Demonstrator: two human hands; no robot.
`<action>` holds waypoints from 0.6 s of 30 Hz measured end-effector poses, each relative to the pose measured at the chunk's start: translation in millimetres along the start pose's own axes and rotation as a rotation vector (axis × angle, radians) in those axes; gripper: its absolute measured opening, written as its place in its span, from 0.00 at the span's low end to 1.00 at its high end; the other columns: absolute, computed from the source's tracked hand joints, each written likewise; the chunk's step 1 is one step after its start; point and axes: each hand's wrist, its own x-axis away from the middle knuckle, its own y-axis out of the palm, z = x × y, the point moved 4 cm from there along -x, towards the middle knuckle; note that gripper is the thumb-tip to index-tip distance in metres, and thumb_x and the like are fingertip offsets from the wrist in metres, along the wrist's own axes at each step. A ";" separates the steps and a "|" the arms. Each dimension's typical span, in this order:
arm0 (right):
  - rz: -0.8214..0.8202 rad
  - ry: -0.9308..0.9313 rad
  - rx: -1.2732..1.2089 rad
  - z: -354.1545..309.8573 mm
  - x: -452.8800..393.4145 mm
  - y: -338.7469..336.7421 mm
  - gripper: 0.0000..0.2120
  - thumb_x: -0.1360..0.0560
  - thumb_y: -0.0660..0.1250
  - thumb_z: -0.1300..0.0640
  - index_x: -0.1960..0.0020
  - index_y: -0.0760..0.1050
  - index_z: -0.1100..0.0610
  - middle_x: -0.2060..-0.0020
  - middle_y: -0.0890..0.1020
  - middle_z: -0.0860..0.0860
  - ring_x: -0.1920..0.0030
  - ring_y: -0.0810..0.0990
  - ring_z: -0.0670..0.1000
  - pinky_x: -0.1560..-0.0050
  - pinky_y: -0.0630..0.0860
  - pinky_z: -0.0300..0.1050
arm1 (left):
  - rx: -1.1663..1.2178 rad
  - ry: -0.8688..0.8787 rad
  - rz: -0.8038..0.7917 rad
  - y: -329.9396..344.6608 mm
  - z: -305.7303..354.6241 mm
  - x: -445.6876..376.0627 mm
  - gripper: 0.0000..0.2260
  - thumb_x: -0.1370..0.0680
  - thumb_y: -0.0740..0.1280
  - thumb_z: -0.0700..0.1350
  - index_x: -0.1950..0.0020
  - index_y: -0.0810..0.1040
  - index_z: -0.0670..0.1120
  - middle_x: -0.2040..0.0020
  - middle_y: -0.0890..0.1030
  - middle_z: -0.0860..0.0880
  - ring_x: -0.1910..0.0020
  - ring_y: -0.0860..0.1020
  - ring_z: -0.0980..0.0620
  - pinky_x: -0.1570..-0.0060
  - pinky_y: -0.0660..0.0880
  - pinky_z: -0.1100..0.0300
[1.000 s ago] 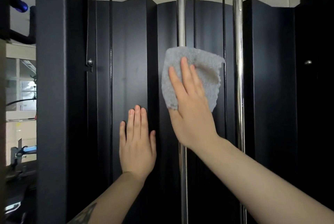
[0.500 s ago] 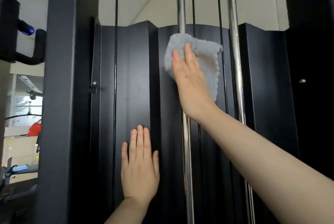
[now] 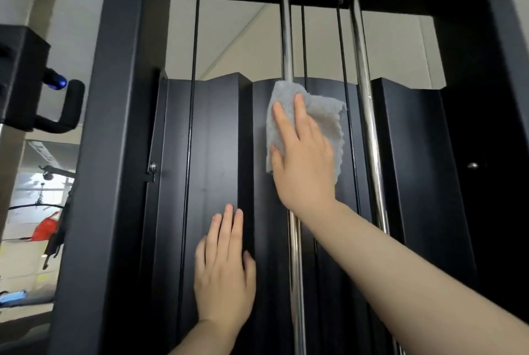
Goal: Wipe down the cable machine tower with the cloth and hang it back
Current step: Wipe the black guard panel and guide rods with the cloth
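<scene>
The cloth looks soft and light; the right hand presses it flat-fingered near the panel top, the left hand flat lower down, holding nothing.

A gym is showing here. A black cable machine tower with chrome guide rods is filling the view. A padded handle is jutting out at left.

pale wall, bright window left
</scene>
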 end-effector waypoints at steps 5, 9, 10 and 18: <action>0.041 0.137 0.063 -7.3 67.5 4.0 0.37 0.27 0.65 0.56 0.23 0.52 0.55 0.27 0.65 0.57 0.33 0.71 0.55 0.40 0.72 0.51 | -0.055 0.017 0.036 -1.7 -0.2 -34.8 0.30 0.24 0.54 0.45 0.21 0.57 0.43 0.22 0.61 0.47 0.23 0.57 0.49 0.24 0.48 0.54; 0.010 0.096 0.112 -3.1 77.0 5.0 0.40 0.33 0.70 0.54 0.25 0.58 0.59 0.33 0.72 0.60 0.40 0.77 0.59 0.46 0.76 0.52 | -0.136 0.069 0.070 0.2 -0.8 -29.2 0.27 0.21 0.53 0.46 0.22 0.59 0.40 0.22 0.61 0.44 0.23 0.59 0.48 0.25 0.51 0.51; 0.027 0.070 0.121 -1.7 60.3 3.7 0.39 0.31 0.70 0.55 0.25 0.57 0.60 0.34 0.72 0.61 0.41 0.77 0.59 0.46 0.76 0.53 | -0.145 0.067 0.080 0.8 -0.2 -27.8 0.26 0.21 0.53 0.46 0.22 0.60 0.40 0.22 0.62 0.44 0.23 0.60 0.48 0.25 0.52 0.50; 0.042 0.185 -0.066 9.9 -0.4 3.1 0.32 0.21 0.55 0.46 0.23 0.42 0.52 0.41 0.75 0.54 0.42 0.75 0.53 0.42 0.74 0.54 | -0.145 0.072 0.086 2.2 -1.0 -26.9 0.26 0.20 0.52 0.46 0.22 0.61 0.40 0.22 0.62 0.44 0.24 0.61 0.47 0.27 0.57 0.49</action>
